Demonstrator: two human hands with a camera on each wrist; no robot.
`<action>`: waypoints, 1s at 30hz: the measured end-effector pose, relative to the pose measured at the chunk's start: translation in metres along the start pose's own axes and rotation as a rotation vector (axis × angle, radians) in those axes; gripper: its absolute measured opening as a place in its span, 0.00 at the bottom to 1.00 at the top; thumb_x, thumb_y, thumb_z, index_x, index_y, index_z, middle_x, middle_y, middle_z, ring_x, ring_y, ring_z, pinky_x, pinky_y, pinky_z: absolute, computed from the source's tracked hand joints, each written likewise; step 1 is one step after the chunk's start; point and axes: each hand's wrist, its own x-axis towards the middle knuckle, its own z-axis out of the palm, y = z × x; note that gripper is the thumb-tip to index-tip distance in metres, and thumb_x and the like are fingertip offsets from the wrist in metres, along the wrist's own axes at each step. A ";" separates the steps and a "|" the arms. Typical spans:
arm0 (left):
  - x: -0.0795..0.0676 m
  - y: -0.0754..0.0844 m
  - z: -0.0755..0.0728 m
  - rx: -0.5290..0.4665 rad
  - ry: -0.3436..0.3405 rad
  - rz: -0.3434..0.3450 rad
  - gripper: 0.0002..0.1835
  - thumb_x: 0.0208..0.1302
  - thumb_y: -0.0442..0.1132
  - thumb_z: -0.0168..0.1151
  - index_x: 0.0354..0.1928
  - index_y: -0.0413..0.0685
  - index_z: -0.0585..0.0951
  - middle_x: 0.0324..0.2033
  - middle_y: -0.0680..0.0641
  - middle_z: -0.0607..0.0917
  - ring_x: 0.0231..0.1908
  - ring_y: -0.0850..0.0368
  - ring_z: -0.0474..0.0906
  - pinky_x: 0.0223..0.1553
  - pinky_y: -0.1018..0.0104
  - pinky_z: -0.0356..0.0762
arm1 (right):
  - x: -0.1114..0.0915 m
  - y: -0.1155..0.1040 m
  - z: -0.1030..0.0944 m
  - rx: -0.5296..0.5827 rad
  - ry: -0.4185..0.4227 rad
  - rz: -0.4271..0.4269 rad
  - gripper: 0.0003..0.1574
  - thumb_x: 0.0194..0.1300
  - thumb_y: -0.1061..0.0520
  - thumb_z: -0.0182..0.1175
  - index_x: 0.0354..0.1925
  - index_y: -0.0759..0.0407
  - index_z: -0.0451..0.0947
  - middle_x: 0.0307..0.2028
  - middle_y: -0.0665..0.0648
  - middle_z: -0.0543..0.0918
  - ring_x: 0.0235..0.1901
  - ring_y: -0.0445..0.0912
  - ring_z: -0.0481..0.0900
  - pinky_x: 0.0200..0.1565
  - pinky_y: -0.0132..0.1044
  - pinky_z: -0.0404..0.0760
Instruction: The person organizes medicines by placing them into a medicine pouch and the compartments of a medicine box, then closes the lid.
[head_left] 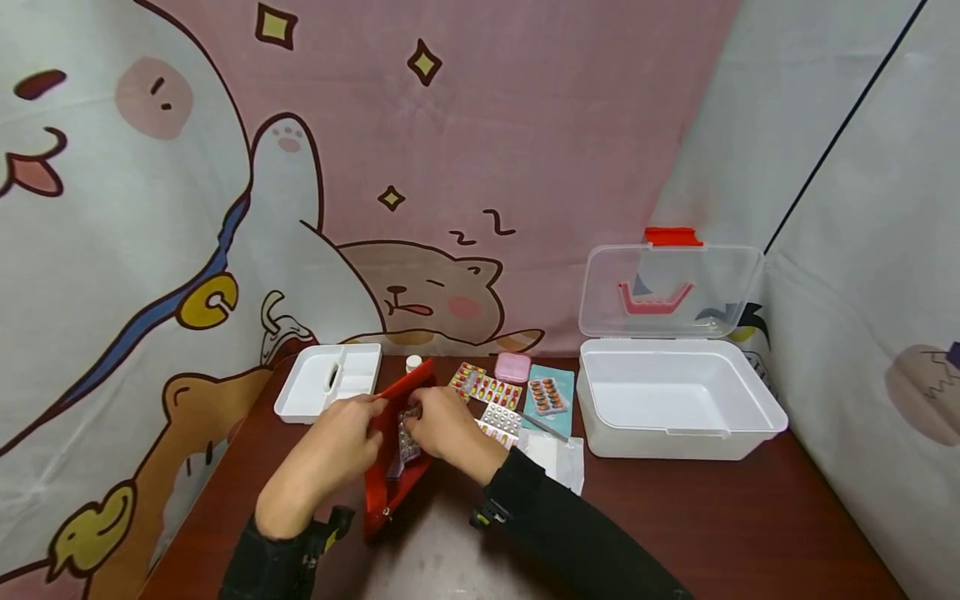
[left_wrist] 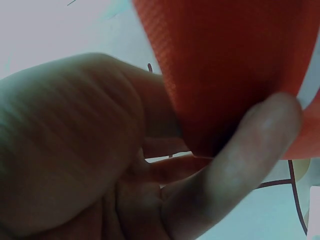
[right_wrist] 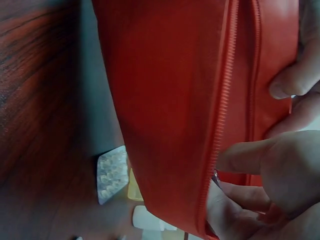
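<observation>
A red zip pouch (head_left: 401, 492) stands with its mouth spread in the head view. My left hand (head_left: 341, 437) grips its left wall, thumb and fingers on either side of the red material (left_wrist: 220, 65). Inside the pouch mouth, my right hand (head_left: 447, 427) has its fingers curled at a clear packet with small dark contents (head_left: 408, 437). From the right wrist, the right fingers (right_wrist: 245, 155) reach past the zipper (right_wrist: 222, 105); a small shiny bit shows between them, and the pouch wall hides the rest.
Several pill blister packs (head_left: 501, 392), a pink case (head_left: 513, 367), a blue packet (head_left: 566, 379), tweezers (head_left: 546, 427) and white packets (head_left: 570, 462) lie right of the pouch. An open white box (head_left: 682, 446) stands farther right. A white tray (head_left: 307, 383) and white-capped bottle (head_left: 413, 362) are behind.
</observation>
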 end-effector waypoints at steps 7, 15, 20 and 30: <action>-0.001 0.002 0.001 -0.025 -0.009 -0.027 0.19 0.68 0.27 0.63 0.59 0.36 0.89 0.53 0.40 0.90 0.38 0.52 0.80 0.36 0.62 0.76 | -0.001 0.003 0.009 0.021 -0.038 0.029 0.10 0.66 0.56 0.76 0.44 0.57 0.91 0.28 0.49 0.88 0.34 0.45 0.85 0.39 0.35 0.81; -0.001 0.004 -0.002 -0.037 -0.027 -0.040 0.23 0.69 0.27 0.63 0.65 0.31 0.86 0.64 0.35 0.88 0.49 0.47 0.85 0.40 0.59 0.80 | -0.002 0.010 0.002 0.167 0.020 0.010 0.04 0.70 0.60 0.71 0.40 0.58 0.91 0.24 0.48 0.88 0.23 0.36 0.83 0.29 0.29 0.78; -0.002 0.003 -0.005 -0.048 -0.030 -0.059 0.23 0.70 0.28 0.64 0.65 0.31 0.85 0.62 0.35 0.89 0.48 0.49 0.86 0.40 0.59 0.81 | -0.002 0.017 -0.005 0.433 0.072 0.047 0.07 0.72 0.63 0.66 0.43 0.64 0.90 0.26 0.56 0.89 0.17 0.43 0.88 0.21 0.32 0.82; -0.005 -0.004 -0.011 -0.047 -0.031 -0.089 0.25 0.70 0.28 0.63 0.68 0.30 0.83 0.64 0.34 0.87 0.45 0.48 0.83 0.39 0.59 0.79 | 0.001 0.043 -0.012 0.297 0.295 0.057 0.07 0.71 0.58 0.66 0.38 0.55 0.91 0.26 0.50 0.88 0.18 0.31 0.77 0.27 0.30 0.79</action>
